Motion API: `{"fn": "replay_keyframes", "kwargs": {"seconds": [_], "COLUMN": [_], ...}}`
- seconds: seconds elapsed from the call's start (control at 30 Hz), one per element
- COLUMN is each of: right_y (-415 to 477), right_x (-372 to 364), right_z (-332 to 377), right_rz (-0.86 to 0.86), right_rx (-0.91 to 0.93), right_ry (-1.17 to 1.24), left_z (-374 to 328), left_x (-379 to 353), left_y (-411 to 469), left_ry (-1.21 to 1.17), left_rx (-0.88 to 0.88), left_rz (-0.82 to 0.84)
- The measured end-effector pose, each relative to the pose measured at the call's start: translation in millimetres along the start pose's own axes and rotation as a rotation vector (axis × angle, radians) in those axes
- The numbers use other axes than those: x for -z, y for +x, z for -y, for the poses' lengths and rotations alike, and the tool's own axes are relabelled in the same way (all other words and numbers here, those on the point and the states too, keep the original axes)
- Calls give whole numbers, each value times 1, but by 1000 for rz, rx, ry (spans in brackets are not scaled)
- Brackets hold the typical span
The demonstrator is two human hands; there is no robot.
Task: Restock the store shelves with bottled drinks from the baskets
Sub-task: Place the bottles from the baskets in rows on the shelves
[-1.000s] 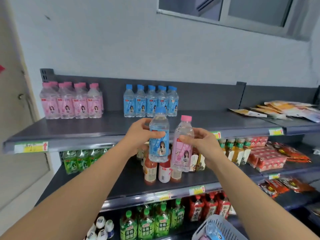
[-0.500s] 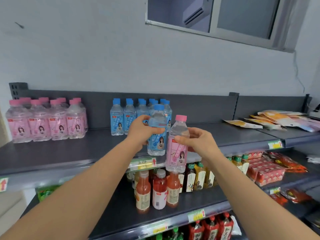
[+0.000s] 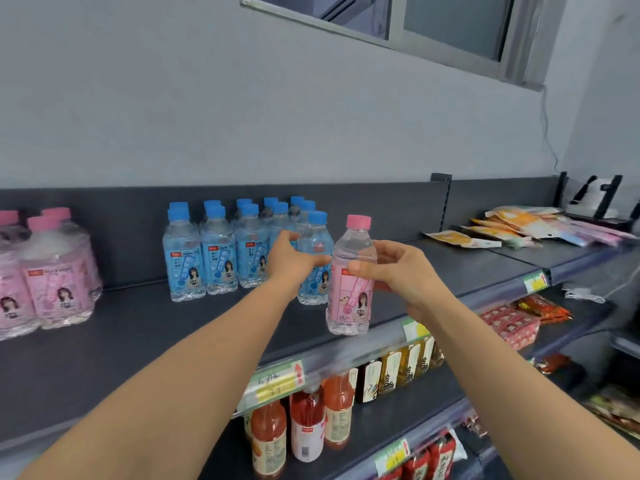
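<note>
My left hand (image 3: 294, 259) grips a blue-capped water bottle (image 3: 316, 258) that stands on the dark top shelf (image 3: 145, 327), at the right end of a group of several blue-capped bottles (image 3: 214, 251). My right hand (image 3: 398, 271) holds a pink-capped bottle (image 3: 351, 278) upright near the shelf's front edge, just right of the blue one. Whether its base touches the shelf I cannot tell. A cluster of pink-capped bottles (image 3: 48, 268) stands at the far left of the same shelf.
Flat snack packets (image 3: 512, 225) lie on the top shelf at the right. On the shelf below stand red juice bottles (image 3: 304, 427), tea bottles (image 3: 398, 368) and red snack packs (image 3: 512, 323). A window (image 3: 433, 26) is set in the wall above.
Both hands have moved forward and up to the top shelf. The blue bottle now stands beside the blue group, and the pink bottle has come to the shelf's front edge.
</note>
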State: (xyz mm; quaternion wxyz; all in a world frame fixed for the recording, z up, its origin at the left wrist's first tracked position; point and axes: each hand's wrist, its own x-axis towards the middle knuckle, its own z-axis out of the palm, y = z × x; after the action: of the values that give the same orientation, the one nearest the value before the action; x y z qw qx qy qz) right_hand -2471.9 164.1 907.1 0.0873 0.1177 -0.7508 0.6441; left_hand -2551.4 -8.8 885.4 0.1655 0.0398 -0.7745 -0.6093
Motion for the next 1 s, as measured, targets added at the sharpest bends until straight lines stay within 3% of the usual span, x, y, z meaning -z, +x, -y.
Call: {"fn": "replay_keyframes", "kwargs": {"seconds": [0.5, 1.0], "right_y": [31, 22], "right_x": [15, 10], "right_z": [-19, -14], "right_rz": [-26, 12], "right_rx": [-38, -27], "right_ry": [0, 17], "left_z": [7, 9], "left_x": [-35, -21], "left_y": [42, 33], "left_ry": [210, 261], "left_rx": [-46, -86], "left_rz": [-129, -69]}}
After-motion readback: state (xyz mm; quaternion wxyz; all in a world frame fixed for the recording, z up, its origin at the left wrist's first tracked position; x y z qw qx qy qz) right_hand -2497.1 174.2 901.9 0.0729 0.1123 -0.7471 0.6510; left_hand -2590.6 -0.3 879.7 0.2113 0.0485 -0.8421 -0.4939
